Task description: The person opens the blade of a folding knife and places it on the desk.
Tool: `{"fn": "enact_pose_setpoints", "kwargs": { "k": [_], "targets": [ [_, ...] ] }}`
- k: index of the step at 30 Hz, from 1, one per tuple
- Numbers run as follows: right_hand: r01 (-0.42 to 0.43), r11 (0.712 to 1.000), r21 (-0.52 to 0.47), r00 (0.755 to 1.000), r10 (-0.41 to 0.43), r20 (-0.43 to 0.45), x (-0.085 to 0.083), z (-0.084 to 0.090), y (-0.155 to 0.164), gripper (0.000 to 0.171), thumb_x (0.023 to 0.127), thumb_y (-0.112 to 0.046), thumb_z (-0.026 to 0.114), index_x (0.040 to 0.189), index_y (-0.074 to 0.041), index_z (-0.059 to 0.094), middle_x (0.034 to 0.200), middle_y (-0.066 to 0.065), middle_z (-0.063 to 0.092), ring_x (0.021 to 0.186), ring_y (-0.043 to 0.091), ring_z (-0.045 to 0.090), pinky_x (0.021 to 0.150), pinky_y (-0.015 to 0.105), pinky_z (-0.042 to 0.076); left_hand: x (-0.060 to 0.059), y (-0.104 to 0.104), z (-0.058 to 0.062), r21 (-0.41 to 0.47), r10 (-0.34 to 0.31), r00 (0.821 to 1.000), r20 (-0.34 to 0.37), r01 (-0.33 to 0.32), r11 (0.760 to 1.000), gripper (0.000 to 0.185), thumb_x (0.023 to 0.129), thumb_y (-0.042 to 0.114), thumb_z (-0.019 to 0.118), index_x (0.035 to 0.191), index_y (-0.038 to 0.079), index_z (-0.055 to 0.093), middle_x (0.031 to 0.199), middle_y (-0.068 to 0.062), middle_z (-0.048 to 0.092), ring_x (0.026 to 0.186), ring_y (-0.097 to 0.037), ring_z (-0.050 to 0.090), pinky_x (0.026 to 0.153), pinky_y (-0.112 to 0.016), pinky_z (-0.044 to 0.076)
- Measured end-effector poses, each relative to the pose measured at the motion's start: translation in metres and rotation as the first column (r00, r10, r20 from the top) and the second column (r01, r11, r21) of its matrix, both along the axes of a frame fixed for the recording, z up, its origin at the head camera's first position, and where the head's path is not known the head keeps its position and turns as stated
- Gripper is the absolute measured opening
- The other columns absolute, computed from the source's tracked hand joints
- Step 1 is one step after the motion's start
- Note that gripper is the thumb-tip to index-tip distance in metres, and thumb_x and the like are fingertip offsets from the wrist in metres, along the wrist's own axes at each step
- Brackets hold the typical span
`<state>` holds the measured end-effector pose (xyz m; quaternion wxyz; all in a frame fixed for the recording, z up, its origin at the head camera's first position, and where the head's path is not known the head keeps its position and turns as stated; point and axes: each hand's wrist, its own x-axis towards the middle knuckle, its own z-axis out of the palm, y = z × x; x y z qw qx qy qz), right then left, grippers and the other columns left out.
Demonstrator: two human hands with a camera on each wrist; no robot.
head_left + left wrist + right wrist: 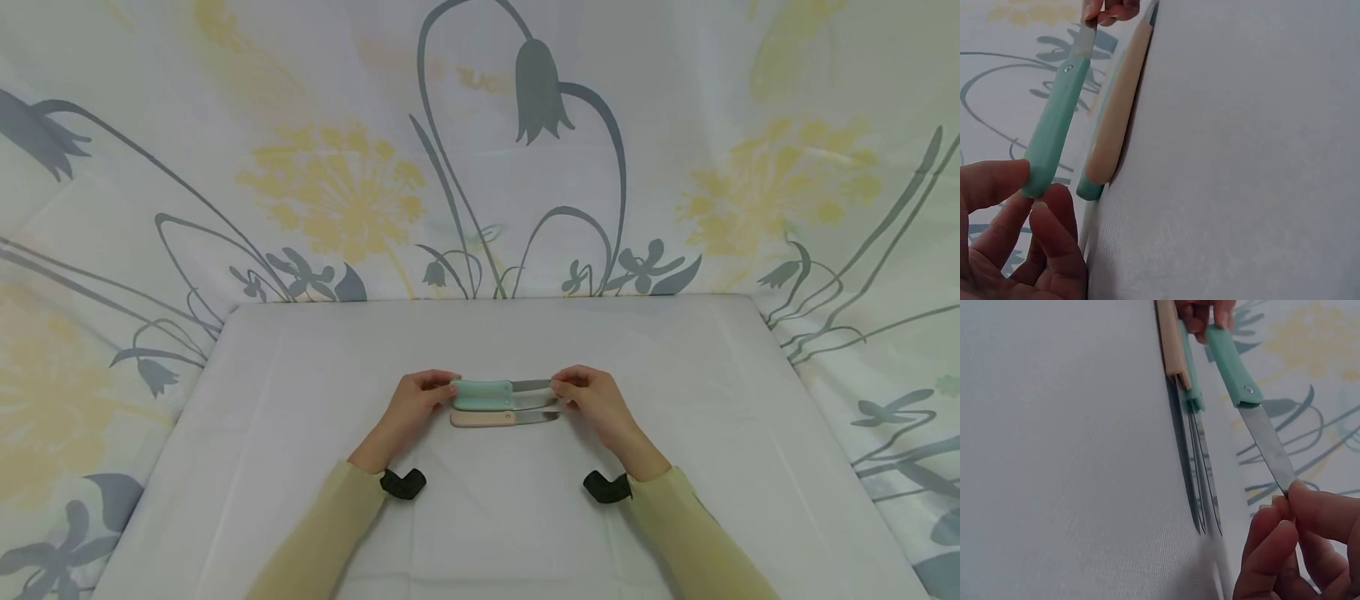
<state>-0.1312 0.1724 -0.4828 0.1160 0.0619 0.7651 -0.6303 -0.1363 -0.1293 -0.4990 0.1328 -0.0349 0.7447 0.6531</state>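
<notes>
A folding knife with a mint green handle [1055,131] is held up above the table, blade out. My left hand [405,412] pinches the butt end of its handle between thumb and fingers. At the other end, the fingers and thumb of my right hand [600,406] pinch the blade [1270,449] near its tip. Below it on the cloth lies a second mint green knife [1189,369], also unfolded. Beside that one, nearer to me, rests a beige-pink knife [482,419] with its blade out. All three blades point right in the head view.
A white cloth covers the table [495,517]. Behind it and at both sides hangs fabric [480,167] printed with grey bellflowers and yellow blooms. Black bands [405,484] sit at both wrists, below yellow-green sleeves [322,533].
</notes>
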Motion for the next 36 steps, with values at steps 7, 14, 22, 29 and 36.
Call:
{"fn": "enact_pose_setpoints", "kwargs": {
  "k": [7,14,22,29,36],
  "targets": [
    [-0.017,0.989,0.144,0.998,0.027,-0.063,-0.010,-0.010,0.000,0.020,0.092,-0.010,0.071,0.107,0.002,0.070,0.091,0.008,0.067,0.076,0.016,0.056,0.062,0.024,0.047,-0.006,0.001,-0.003,-0.212,-0.008,0.996,-0.090,-0.012,0.977,0.018,0.090,0.012,0.073,0.108,0.009,0.074,0.103,-0.003,0.066,0.088,-0.017,0.059,0.070,-0.028,0.050],
    [-0.078,0.942,0.326,0.989,0.114,-0.093,-0.013,-0.014,-0.001,0.010,0.092,-0.010,0.070,0.100,-0.005,0.072,0.092,0.006,0.067,0.080,0.020,0.055,0.069,0.031,0.046,-0.007,0.000,-0.006,-0.327,-0.042,0.985,-0.166,-0.015,0.945,0.013,0.089,0.013,0.076,0.102,0.009,0.076,0.086,0.000,0.067,0.076,-0.015,0.057,0.068,-0.029,0.046],
    [-0.097,0.909,0.406,0.983,0.151,-0.103,-0.013,-0.014,0.000,0.010,0.093,-0.013,0.071,0.100,-0.008,0.074,0.097,0.004,0.070,0.090,0.022,0.059,0.082,0.038,0.045,-0.010,0.001,-0.011,-0.366,-0.059,0.980,-0.192,-0.016,0.930,0.013,0.089,0.014,0.076,0.101,0.010,0.078,0.085,0.001,0.067,0.076,-0.014,0.057,0.071,-0.030,0.046],
    [-0.070,0.903,0.423,0.982,0.137,-0.129,-0.014,-0.016,-0.003,0.010,0.091,-0.011,0.071,0.099,-0.006,0.075,0.095,0.006,0.071,0.089,0.023,0.061,0.081,0.038,0.046,-0.010,0.001,-0.010,-0.389,-0.064,0.976,-0.207,-0.022,0.921,0.013,0.089,0.015,0.076,0.101,0.010,0.077,0.083,0.001,0.066,0.075,-0.015,0.056,0.069,-0.030,0.045],
    [-0.061,0.899,0.434,0.984,0.127,-0.123,-0.011,-0.017,-0.005,0.012,0.091,-0.009,0.070,0.101,-0.004,0.075,0.093,0.006,0.070,0.085,0.021,0.059,0.076,0.035,0.046,-0.007,0.002,-0.012,-0.401,-0.052,0.978,-0.200,-0.034,0.915,0.011,0.089,0.016,0.076,0.099,0.010,0.077,0.084,0.001,0.065,0.076,-0.014,0.054,0.070,-0.030,0.043]
  ]
}}
